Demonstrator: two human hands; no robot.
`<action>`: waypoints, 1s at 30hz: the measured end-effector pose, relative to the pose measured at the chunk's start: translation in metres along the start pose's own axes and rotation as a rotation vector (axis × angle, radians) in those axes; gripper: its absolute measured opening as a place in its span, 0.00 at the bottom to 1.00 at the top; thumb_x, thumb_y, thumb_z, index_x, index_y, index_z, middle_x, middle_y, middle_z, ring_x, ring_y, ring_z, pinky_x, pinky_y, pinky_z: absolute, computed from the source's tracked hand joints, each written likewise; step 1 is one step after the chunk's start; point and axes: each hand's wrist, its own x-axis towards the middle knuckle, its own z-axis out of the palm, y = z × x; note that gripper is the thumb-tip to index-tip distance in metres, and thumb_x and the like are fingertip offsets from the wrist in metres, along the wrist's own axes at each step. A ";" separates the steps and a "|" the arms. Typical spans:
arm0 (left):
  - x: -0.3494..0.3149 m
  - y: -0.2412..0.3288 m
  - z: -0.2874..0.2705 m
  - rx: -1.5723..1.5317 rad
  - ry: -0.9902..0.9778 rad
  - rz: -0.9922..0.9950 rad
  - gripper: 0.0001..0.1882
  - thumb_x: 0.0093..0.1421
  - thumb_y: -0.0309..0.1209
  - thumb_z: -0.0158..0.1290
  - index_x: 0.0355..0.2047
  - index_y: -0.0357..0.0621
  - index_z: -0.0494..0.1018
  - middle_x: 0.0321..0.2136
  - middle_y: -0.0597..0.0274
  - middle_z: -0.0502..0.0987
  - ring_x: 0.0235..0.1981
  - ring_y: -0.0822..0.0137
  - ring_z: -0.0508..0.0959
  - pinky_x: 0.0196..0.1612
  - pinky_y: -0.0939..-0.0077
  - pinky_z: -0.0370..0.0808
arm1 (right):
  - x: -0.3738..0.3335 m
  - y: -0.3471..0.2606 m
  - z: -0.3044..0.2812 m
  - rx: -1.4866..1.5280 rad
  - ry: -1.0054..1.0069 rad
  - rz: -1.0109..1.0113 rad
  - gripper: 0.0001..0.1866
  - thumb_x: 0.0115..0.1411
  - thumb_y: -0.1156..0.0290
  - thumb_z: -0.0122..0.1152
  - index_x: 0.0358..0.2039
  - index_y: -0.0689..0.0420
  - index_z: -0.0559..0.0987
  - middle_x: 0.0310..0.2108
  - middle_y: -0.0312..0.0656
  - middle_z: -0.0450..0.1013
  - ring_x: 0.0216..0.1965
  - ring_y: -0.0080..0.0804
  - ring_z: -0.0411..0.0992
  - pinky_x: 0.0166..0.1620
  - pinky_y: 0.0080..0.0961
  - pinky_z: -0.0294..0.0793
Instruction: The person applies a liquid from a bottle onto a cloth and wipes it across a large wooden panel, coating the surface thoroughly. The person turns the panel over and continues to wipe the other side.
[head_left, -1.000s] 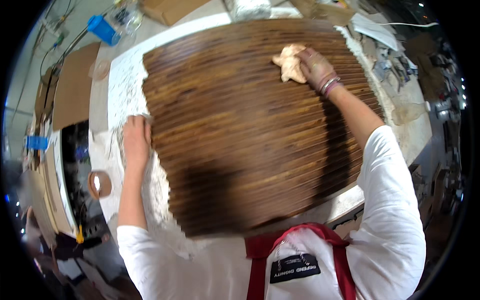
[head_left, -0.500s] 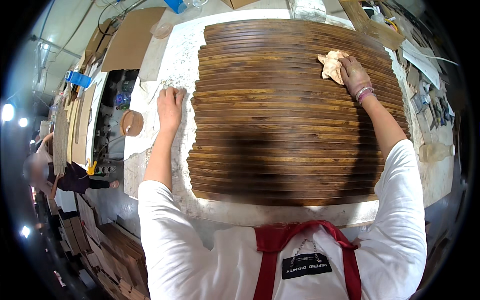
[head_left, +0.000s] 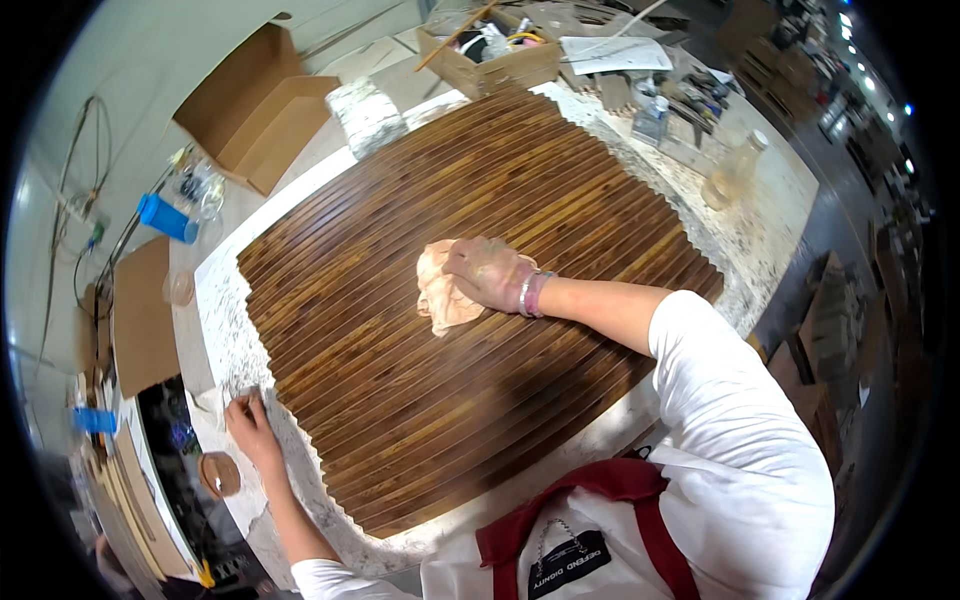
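A wide panel of dark brown stained wooden strips (head_left: 400, 400) lies on the worktable, its side edges stepped. At its middle my right hand (head_left: 492, 275), closed on a crumpled peach-coloured rag (head_left: 440, 300), presses the rag flat against the wood. Purplish stain marks that hand, and a bracelet circles its wrist. Beyond the panel's left edge my left hand (head_left: 254, 432) rests on the white, speckled table covering (head_left: 228, 345). Its fingers are curled together, and whatever they may hold is hidden.
Near my left hand stands a round brown container (head_left: 220, 474). An open cardboard box (head_left: 262, 120), a wrapped block (head_left: 366, 115) and a blue cup (head_left: 168, 218) sit at the far left. Toward the far right are a box of supplies (head_left: 490, 65) and a clear bottle (head_left: 735, 170).
My right hand has carried the rag from the panel's far right part to its middle. The view has turned, so the panel appears slanted. My left hand stays by the panel's left edge.
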 end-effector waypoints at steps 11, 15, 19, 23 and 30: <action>-0.036 0.023 0.014 0.227 -0.086 0.269 0.08 0.57 0.25 0.55 0.36 0.38 0.72 0.34 0.47 0.72 0.37 0.47 0.73 0.38 0.55 0.69 | -0.007 0.007 0.020 -0.006 0.034 0.032 0.11 0.62 0.61 0.52 0.40 0.50 0.78 0.45 0.44 0.73 0.45 0.44 0.72 0.47 0.41 0.72; -0.042 -0.024 -0.033 0.106 -0.085 -0.037 0.10 0.64 0.31 0.53 0.35 0.35 0.70 0.32 0.53 0.69 0.32 0.58 0.70 0.37 0.65 0.68 | -0.003 0.010 0.028 -0.009 0.082 0.021 0.11 0.60 0.61 0.54 0.39 0.51 0.79 0.46 0.45 0.72 0.44 0.45 0.72 0.46 0.43 0.72; -0.072 0.088 -0.018 -0.245 -0.062 0.048 0.10 0.63 0.30 0.53 0.40 0.36 0.71 0.38 0.54 0.71 0.38 0.58 0.71 0.44 0.67 0.69 | -0.004 0.020 0.032 0.049 0.115 0.008 0.11 0.60 0.62 0.54 0.39 0.52 0.78 0.43 0.47 0.73 0.43 0.48 0.72 0.45 0.43 0.74; -0.100 0.171 0.025 -0.192 -0.264 0.373 0.12 0.59 0.28 0.55 0.42 0.39 0.71 0.40 0.50 0.72 0.44 0.49 0.72 0.48 0.59 0.68 | -0.014 0.007 0.036 0.195 0.249 -0.110 0.10 0.60 0.64 0.54 0.39 0.52 0.77 0.39 0.46 0.73 0.40 0.48 0.73 0.42 0.42 0.75; -0.077 0.049 -0.027 0.206 -0.211 0.122 0.07 0.60 0.28 0.55 0.35 0.38 0.71 0.33 0.49 0.71 0.37 0.49 0.73 0.40 0.58 0.69 | -0.089 -0.018 0.003 0.118 0.053 -0.110 0.10 0.60 0.63 0.54 0.40 0.50 0.78 0.40 0.41 0.73 0.41 0.44 0.73 0.43 0.39 0.75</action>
